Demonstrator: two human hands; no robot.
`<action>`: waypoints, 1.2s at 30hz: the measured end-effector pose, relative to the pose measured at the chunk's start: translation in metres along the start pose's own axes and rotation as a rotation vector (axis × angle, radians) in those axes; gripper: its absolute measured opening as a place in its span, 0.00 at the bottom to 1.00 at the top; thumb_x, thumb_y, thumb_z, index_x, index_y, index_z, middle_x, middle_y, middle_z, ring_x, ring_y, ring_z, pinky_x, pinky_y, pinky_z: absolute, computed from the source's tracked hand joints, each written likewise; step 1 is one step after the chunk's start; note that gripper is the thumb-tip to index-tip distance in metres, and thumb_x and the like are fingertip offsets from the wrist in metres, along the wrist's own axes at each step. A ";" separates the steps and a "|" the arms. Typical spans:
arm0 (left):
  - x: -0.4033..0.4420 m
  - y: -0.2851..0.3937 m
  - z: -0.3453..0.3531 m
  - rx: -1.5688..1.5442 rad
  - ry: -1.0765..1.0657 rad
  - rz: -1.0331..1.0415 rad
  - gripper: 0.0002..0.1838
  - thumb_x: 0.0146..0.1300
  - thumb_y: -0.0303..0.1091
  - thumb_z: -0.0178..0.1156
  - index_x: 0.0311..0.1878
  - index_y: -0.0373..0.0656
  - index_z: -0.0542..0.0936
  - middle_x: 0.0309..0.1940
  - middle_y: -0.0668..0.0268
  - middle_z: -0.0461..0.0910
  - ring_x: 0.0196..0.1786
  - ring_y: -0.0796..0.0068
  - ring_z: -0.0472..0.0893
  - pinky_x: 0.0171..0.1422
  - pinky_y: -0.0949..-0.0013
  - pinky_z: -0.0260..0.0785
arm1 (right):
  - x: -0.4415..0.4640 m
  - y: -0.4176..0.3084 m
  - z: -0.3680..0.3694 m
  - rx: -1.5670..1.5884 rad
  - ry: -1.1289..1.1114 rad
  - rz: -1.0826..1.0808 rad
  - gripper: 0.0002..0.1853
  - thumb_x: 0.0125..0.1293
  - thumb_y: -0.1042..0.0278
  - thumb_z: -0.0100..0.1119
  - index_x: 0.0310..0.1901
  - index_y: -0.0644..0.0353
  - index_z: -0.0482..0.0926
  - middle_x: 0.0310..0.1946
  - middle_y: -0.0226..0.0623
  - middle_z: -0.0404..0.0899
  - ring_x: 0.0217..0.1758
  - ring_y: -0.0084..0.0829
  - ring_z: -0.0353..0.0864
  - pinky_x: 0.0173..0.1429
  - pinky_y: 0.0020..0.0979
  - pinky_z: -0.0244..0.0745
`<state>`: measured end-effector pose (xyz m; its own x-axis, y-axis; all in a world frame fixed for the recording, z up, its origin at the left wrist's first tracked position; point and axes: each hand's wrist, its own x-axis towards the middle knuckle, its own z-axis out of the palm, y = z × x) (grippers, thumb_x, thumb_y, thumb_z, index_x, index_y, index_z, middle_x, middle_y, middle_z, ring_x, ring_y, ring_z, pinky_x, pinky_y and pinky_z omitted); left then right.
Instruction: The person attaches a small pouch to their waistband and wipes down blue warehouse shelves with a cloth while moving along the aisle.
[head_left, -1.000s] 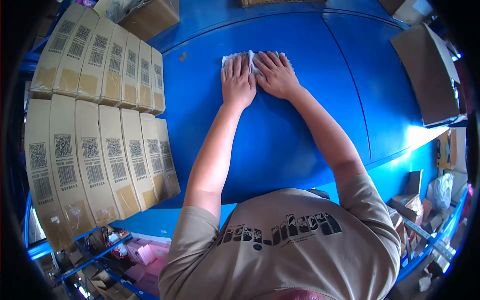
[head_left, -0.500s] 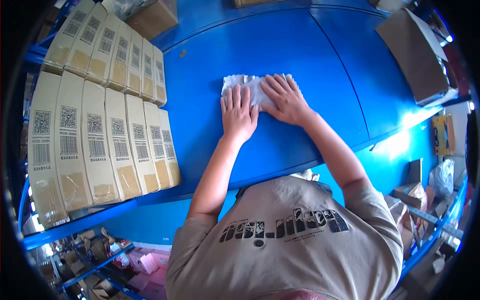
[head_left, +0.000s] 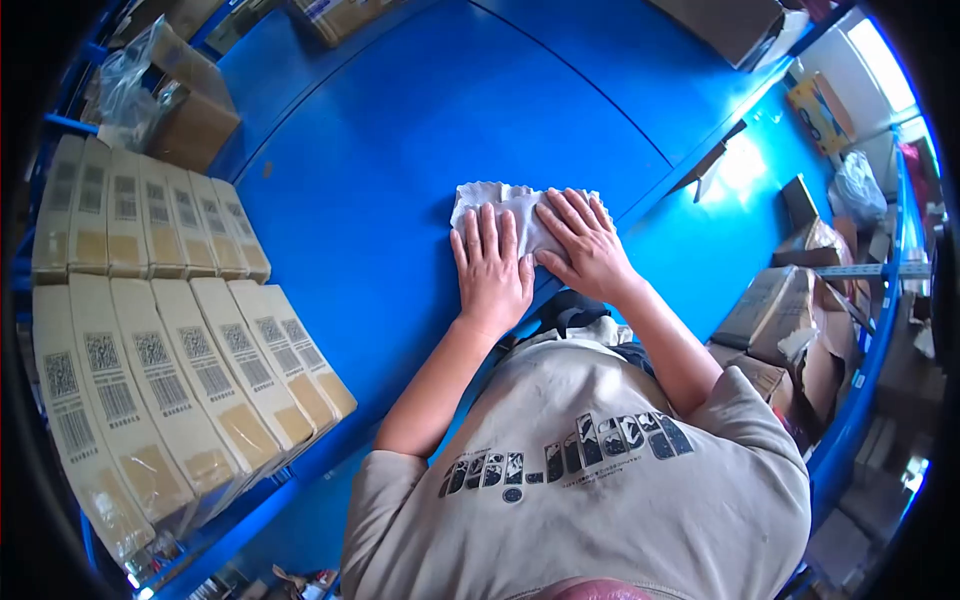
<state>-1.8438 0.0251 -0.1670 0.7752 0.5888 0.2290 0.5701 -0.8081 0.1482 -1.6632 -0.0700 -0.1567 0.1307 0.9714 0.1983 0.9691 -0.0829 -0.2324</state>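
Note:
A light grey, wrinkled cloth [head_left: 527, 210] with scalloped edges lies folded on the blue tabletop [head_left: 370, 200], close to its near edge. My left hand [head_left: 492, 278] rests flat on the cloth's left part, fingers stretched forward. Over the right part lies my right hand [head_left: 592, 248], also flat, its fingers pointing up and to the left. Both palms press the cloth from above without gripping it. The thumbs come near each other at the cloth's lower edge, and much of the cloth is hidden under the hands.
Two rows of narrow cardboard boxes [head_left: 190, 350] with printed codes stand at the left. Behind them is an open brown carton [head_left: 195, 120] with clear plastic. Another carton [head_left: 725, 25] sits at the far right of the table. Torn cartons [head_left: 790, 310] fill the right-hand shelf.
The view has turned and shifted rightward along the table. Both hands have slid the cloth toward the near edge, staying flat on it.

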 end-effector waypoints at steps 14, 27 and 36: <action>0.139 -0.008 0.035 -0.047 0.001 0.068 0.38 0.79 0.55 0.49 0.84 0.42 0.65 0.84 0.42 0.58 0.86 0.35 0.54 0.87 0.31 0.40 | 0.083 0.127 -0.004 -0.051 -0.039 -0.033 0.42 0.79 0.23 0.37 0.84 0.42 0.63 0.86 0.34 0.57 0.91 0.45 0.45 0.92 0.57 0.33; 0.297 -0.094 0.071 0.159 0.061 -0.326 0.36 0.82 0.58 0.44 0.84 0.48 0.65 0.86 0.47 0.56 0.87 0.36 0.51 0.87 0.29 0.41 | 0.326 0.194 0.038 -0.039 -0.040 -0.369 0.40 0.82 0.27 0.29 0.85 0.41 0.61 0.86 0.32 0.56 0.91 0.44 0.47 0.92 0.54 0.33; 0.342 -0.155 0.074 0.112 0.139 -0.531 0.35 0.82 0.56 0.40 0.84 0.49 0.67 0.86 0.47 0.56 0.88 0.37 0.50 0.87 0.29 0.37 | 0.410 0.175 0.074 -0.026 0.009 -0.418 0.38 0.83 0.30 0.30 0.83 0.43 0.65 0.86 0.31 0.59 0.90 0.43 0.49 0.92 0.53 0.34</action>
<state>-1.6468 0.3536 -0.1829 0.3348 0.9007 0.2768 0.9037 -0.3901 0.1763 -1.4555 0.3301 -0.1863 -0.2732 0.9207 0.2785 0.9440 0.3123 -0.1064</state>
